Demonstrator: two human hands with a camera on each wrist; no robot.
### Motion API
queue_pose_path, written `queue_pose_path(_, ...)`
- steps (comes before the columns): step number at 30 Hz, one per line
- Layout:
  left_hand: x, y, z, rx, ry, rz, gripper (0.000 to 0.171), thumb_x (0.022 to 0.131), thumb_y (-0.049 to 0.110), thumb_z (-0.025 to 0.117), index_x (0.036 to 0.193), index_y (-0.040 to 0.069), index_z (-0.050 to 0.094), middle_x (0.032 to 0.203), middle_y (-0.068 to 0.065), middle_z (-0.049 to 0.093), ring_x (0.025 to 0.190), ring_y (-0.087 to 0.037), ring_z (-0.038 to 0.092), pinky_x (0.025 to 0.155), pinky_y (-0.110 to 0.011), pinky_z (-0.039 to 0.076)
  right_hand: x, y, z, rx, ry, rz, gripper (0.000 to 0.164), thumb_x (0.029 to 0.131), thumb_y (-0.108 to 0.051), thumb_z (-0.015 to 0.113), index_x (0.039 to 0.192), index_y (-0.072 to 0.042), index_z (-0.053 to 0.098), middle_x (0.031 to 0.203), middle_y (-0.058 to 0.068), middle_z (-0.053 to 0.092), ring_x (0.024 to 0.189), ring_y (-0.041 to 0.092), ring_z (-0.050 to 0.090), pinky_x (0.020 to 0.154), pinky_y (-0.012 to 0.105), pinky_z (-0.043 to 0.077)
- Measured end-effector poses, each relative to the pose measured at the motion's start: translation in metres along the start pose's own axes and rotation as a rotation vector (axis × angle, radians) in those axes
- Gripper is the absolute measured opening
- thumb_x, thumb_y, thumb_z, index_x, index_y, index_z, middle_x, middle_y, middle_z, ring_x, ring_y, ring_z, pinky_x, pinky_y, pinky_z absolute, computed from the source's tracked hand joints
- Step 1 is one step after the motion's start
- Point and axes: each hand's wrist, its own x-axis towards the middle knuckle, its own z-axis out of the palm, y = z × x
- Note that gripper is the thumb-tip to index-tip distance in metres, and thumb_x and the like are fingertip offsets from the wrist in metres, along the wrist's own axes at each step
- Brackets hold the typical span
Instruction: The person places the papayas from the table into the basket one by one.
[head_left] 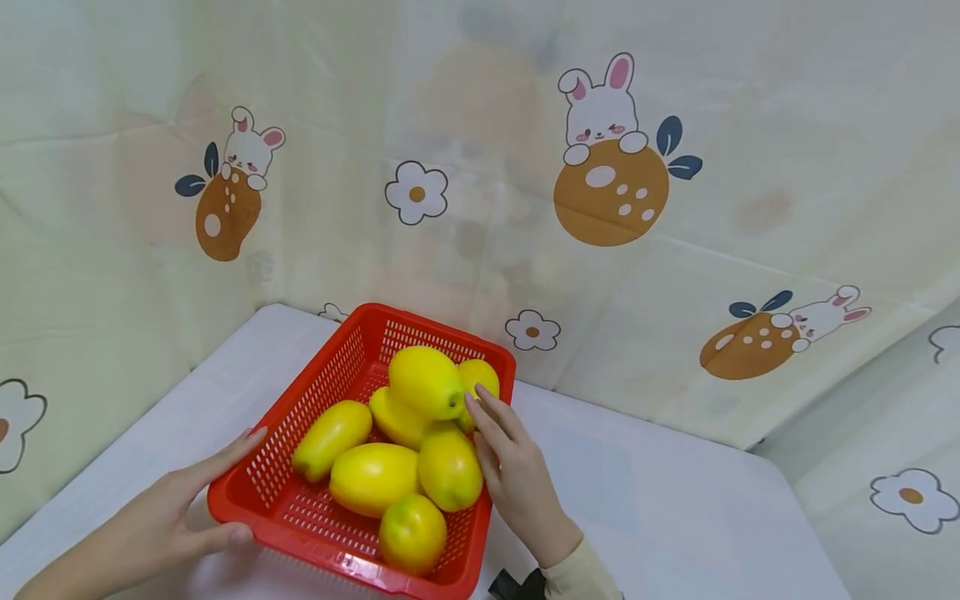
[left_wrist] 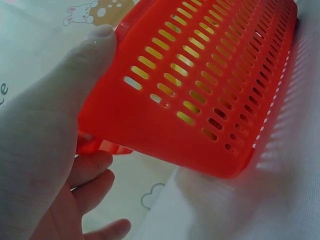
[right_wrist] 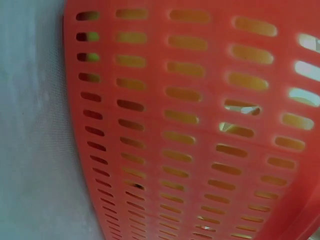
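A red plastic basket (head_left: 292,533) with slotted walls stands on the white table and holds several smooth yellow fruits. Most are oval and lemon-like, such as the top lemon (head_left: 423,379); one longer yellow fruit (head_left: 333,437) lies by the left wall, and a rounder one (head_left: 412,533) near the front. At the front left corner my left hand (head_left: 168,517) holds the basket, its thumb and fingers spread along the rim. My right hand (head_left: 517,467) reaches over the right rim, fingers fairly straight, fingertips right at the lemons. The right wrist view shows only the basket wall (right_wrist: 150,110).
The white table (head_left: 652,483) extends to both sides of the basket. Behind it hangs a pale curtain (head_left: 480,100) printed with rabbits and flowers. A black strap (head_left: 517,585) shows at the right wrist.
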Motion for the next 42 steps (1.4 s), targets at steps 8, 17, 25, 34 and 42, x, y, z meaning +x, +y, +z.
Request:
queue_pose_path(8, 0.0, 0.0, 0.001, -0.014, -0.036, -0.009, 0.091, 0.078, 0.04, 0.074, 0.151, 0.036, 0.02, 0.144, -0.014, 0.046, 0.118, -0.036, 0.052, 0.067, -0.027, 0.057, -0.006, 0.001, -0.004, -0.002, 0.03, 0.004, 0.06, 0.083, 0.007, 0.066, 0.136, -0.017, 0.053, 0.137, 0.01, 0.05, 0.121, 0.021, 0.056, 0.091, 0.034, 0.05)
queue_pose_path(17, 0.011, 0.002, 0.014, -0.112, -0.151, -0.07, 0.082, 0.084, 0.042, 0.068, 0.149, 0.043, 0.017, 0.149, -0.009, 0.04, 0.126, -0.036, 0.045, 0.076, -0.028, 0.056, -0.018, 0.014, -0.013, 0.006, 0.026, 0.107, 0.043, 0.087, 0.004, 0.061, 0.127, -0.011, 0.059, 0.136, 0.008, 0.051, 0.119, 0.023, 0.056, 0.092, 0.034, 0.049)
queue_pose_path(25, 0.017, -0.008, 0.024, -0.152, -0.129, 0.022, 0.077, 0.088, 0.033, 0.065, 0.15, 0.038, 0.019, 0.155, -0.009, 0.023, 0.131, -0.029, 0.031, 0.072, -0.03, 0.057, -0.03, 0.025, -0.016, -0.025, 0.027, 0.139, 0.043, 0.088, 0.0, 0.061, 0.129, -0.013, 0.057, 0.133, 0.007, 0.054, 0.118, 0.02, 0.056, 0.092, 0.037, 0.05)
queue_pose_path(34, 0.036, -0.013, 0.016, 0.036, 0.032, 0.124, 0.077, 0.086, 0.037, 0.069, 0.15, 0.026, 0.028, 0.155, -0.014, 0.017, 0.133, -0.037, 0.03, 0.081, -0.053, 0.053, -0.024, 0.03, -0.028, -0.061, 0.009, 0.186, 0.04, 0.093, -0.009, 0.058, 0.132, -0.015, 0.055, 0.135, 0.004, 0.052, 0.121, 0.02, 0.054, 0.093, 0.037, 0.05)
queue_pose_path(42, 0.059, 0.0, 0.006, 0.092, 0.034, 0.109, 0.08, 0.086, 0.042, 0.067, 0.151, 0.017, 0.027, 0.157, -0.016, 0.011, 0.134, -0.047, 0.023, 0.088, -0.07, 0.039, -0.012, 0.031, -0.044, -0.084, -0.064, 0.248, 0.04, 0.096, -0.018, 0.056, 0.135, -0.017, 0.052, 0.139, 0.003, 0.049, 0.125, 0.022, 0.051, 0.096, 0.038, 0.048)
